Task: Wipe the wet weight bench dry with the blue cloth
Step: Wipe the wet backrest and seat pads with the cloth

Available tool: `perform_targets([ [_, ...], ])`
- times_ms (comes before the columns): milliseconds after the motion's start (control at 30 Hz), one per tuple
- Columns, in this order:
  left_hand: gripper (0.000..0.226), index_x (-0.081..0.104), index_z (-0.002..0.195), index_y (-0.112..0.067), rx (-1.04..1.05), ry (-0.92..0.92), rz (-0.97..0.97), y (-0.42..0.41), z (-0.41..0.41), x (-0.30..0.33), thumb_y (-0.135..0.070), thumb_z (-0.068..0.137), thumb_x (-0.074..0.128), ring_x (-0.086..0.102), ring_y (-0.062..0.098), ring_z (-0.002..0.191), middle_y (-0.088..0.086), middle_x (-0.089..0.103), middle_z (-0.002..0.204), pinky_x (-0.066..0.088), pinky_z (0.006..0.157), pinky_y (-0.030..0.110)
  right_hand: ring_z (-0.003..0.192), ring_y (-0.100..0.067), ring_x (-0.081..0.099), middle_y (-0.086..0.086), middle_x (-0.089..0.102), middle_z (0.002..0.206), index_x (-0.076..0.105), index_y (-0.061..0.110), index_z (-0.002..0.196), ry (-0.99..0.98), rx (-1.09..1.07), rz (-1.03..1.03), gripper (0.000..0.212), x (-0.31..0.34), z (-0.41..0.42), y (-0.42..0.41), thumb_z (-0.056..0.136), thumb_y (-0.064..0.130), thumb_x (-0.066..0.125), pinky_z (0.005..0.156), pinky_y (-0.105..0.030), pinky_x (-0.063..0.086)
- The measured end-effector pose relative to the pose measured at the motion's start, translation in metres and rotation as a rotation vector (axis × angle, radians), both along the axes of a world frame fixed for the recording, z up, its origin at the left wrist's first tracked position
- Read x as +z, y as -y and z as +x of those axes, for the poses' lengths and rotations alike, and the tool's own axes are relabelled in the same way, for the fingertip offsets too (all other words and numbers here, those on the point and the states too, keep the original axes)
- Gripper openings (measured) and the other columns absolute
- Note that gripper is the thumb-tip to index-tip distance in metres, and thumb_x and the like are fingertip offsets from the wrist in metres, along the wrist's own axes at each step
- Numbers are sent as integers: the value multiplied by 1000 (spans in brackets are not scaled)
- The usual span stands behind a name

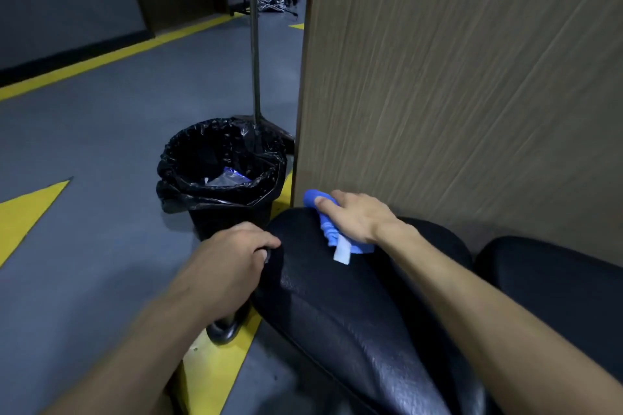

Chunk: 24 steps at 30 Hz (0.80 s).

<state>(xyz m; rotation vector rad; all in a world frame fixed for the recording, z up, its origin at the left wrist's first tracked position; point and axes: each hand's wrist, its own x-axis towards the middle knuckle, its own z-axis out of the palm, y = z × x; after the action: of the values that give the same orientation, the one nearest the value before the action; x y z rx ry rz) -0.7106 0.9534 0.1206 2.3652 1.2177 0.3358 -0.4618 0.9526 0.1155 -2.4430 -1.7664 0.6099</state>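
Note:
The black padded weight bench [340, 307] runs from the lower right up to the middle of the view. Its surface looks glossy. My right hand [357, 216] presses the blue cloth [325, 224] flat on the far end of the pad, close to the wooden panel. A white tag hangs from the cloth. My left hand [232, 259] grips the bench's left edge, fingers curled over the rim.
A black bin [219, 172] lined with a black bag stands on the floor just beyond the bench's end. A wooden panel [455, 77] rises right behind the bench. A metal pole [255, 44] stands behind the bin. A second black pad [556, 273] lies at right. The grey floor carries yellow markings.

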Motion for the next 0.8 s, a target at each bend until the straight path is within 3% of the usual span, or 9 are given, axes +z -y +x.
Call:
perform_targets([
  [133, 30, 66, 126, -35, 10, 27, -5, -1, -2, -1, -29, 98, 56, 55, 4, 99, -22, 58, 128, 46, 90, 25, 117, -30, 59, -7, 66, 129, 65, 30, 118, 58, -112, -15, 80, 8, 68, 34, 76, 78, 17, 98, -43, 45],
  [233, 33, 64, 130, -36, -16, 24, -10, -1, -6, -2, -32, 97, 58, 49, 1, 93, -26, 56, 129, 42, 88, 21, 123, -31, 55, -9, 63, 134, 66, 27, 125, 20, -205, -19, 62, 10, 100, 51, 92, 66, 30, 100, -40, 41],
  [300, 37, 60, 135, -35, -40, 21, -19, 1, -8, -2, -31, 99, 56, 50, 0, 99, -23, 54, 139, 40, 92, 19, 119, -33, 56, -12, 63, 132, 66, 23, 123, 27, -270, -62, 61, 9, 104, 46, 93, 64, 32, 97, -40, 42],
  [433, 47, 44, 148, -40, -106, -5, -84, 6, -18, 0, -29, 103, 49, 43, 6, 140, -24, 29, 160, 35, 112, 25, 98, -31, 55, -15, 64, 123, 62, 19, 98, 164, -296, -223, 54, 11, 75, 12, 92, 58, 25, 87, -39, 43],
  [567, 48, 39, 149, -46, -148, -48, -117, 4, -32, 1, -28, 105, 43, 55, 4, 126, -33, 23, 159, 40, 97, 18, 103, -30, 59, -12, 65, 125, 66, 20, 105, 182, -149, -204, 60, -2, 13, -35, 92, 53, 19, 86, -38, 42],
  [633, 46, 47, 144, -46, -113, -23, -151, 1, -40, 1, -23, 104, 41, 70, 7, 97, -30, 43, 150, 49, 84, 20, 111, -32, 59, -13, 62, 131, 66, 18, 112, 100, -50, -157, 65, -6, -31, -59, 91, 58, 20, 90, -40, 44],
  [700, 45, 53, 139, -45, -60, -27, -144, 0, -44, 0, -20, 104, 40, 69, 7, 71, -17, 73, 108, 49, 66, 21, 111, -32, 59, -10, 63, 130, 68, 22, 117, 49, 80, -114, 65, -4, -64, -73, 88, 65, 29, 88, -39, 45],
  [733, 45, 55, 136, -45, -33, -45, -121, -1, -45, 0, -19, 103, 41, 67, 7, 72, -12, 73, 91, 43, 62, 20, 109, -29, 60, -6, 64, 126, 70, 26, 116, 20, 147, -111, 60, -1, -74, -76, 88, 66, 36, 85, -37, 45],
  [800, 43, 61, 131, -43, 4, -54, -89, -2, -47, -1, -18, 101, 44, 66, 12, 85, -7, 70, 89, 38, 67, 22, 103, -22, 61, -1, 66, 120, 72, 27, 111, -123, 176, -124, 48, 0, -69, -77, 88, 63, 50, 83, -33, 45],
])
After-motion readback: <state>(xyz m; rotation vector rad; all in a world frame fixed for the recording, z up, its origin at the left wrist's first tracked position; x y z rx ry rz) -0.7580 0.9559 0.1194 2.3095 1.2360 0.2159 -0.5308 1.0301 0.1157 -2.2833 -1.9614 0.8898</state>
